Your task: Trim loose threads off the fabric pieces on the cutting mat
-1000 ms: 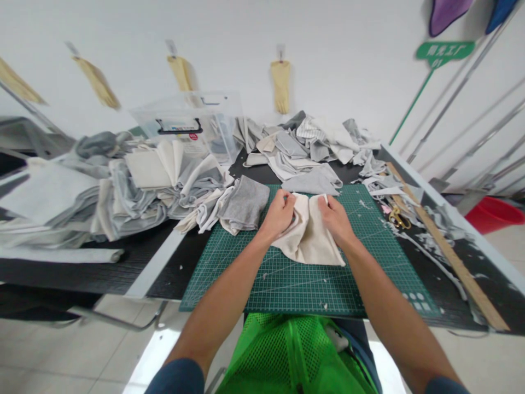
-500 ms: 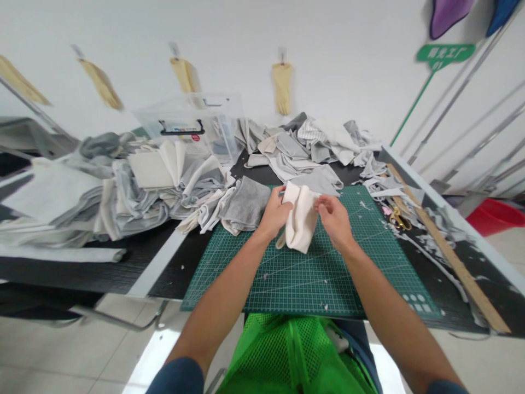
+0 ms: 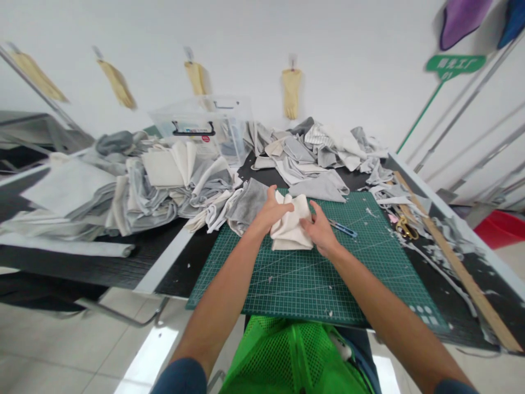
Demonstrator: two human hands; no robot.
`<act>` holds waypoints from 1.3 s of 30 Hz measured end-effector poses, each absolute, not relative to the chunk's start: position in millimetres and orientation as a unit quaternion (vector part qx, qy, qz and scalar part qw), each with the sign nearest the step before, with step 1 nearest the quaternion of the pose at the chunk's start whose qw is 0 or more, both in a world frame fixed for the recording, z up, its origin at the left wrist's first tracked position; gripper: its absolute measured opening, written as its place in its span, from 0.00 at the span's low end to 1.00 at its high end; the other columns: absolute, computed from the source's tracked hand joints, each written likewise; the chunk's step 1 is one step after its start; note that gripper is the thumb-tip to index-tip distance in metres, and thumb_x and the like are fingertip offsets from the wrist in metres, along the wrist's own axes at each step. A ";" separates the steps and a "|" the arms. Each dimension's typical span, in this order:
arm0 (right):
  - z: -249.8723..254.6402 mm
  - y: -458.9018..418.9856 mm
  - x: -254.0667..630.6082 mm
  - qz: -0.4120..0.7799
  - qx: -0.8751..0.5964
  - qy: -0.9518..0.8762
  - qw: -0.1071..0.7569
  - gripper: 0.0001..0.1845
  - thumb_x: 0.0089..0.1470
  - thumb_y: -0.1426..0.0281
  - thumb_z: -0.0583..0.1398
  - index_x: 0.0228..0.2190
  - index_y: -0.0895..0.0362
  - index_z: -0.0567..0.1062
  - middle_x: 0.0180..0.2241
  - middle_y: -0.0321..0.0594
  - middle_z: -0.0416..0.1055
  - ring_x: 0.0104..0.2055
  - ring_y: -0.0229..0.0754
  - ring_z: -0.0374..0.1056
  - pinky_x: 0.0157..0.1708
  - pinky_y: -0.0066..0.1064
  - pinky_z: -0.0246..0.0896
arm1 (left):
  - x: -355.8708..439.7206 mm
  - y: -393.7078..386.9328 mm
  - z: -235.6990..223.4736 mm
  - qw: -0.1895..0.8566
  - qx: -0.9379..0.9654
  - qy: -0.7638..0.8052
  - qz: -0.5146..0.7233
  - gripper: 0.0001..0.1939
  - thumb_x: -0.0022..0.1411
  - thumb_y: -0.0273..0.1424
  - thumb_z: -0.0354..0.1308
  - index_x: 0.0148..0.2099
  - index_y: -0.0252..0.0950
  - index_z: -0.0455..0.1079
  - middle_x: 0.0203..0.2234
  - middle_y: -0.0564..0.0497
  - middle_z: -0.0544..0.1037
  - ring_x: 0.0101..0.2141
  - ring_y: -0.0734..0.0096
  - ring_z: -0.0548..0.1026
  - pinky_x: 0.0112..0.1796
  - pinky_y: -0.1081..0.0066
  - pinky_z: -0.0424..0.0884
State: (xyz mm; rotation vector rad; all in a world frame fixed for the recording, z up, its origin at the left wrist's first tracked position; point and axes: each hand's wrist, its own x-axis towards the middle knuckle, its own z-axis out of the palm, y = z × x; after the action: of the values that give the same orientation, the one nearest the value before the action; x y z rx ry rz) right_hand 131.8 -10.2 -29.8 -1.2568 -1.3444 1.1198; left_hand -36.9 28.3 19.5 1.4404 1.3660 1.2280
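Observation:
A folded cream cloth [image 3: 292,227] is between my two hands, low over the green cutting mat [image 3: 303,290]. My left hand [image 3: 274,212] grips its left side, thumb across the top. On the opposite side, my right hand [image 3: 320,229] has its fingers on the cloth's right edge, thumb raised. Just beyond my right hand lies a blue utility knife [image 3: 343,227], partly hidden by the fingers. A grey folded cloth [image 3: 248,203] rests against the mat's left edge, close to my left hand.
Piled fabric [image 3: 139,191] covers the table's left side. More scraps [image 3: 315,148] lie at the back beside a clear plastic box [image 3: 184,117]. On the right are gold scissors [image 3: 406,227], a wooden ruler [image 3: 459,262] and offcuts. A red bucket [image 3: 498,229] stands beyond the table.
The cream cloth has gone from tilted up to lying flatter, lower over the mat. My right hand has shifted onto its right edge. The utility knife has come into sight.

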 end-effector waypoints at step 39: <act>-28.4 68.4 -17.7 0.174 -0.522 -0.827 0.112 0.27 0.68 0.60 0.45 0.65 0.47 0.61 0.68 0.42 0.59 0.72 0.61 0.44 0.63 0.65 0.45 | -182.1 91.1 -15.6 -0.055 0.724 0.687 0.038 0.23 0.69 0.36 0.49 0.62 0.45 0.72 0.71 0.47 0.58 0.72 0.41 0.45 0.66 0.36 0.36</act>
State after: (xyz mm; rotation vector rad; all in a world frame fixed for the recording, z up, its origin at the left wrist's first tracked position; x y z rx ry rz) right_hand -17.7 68.4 -28.4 -1.5320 -2.4287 0.5103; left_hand -182.1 91.1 -15.6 2.3573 2.2358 0.1228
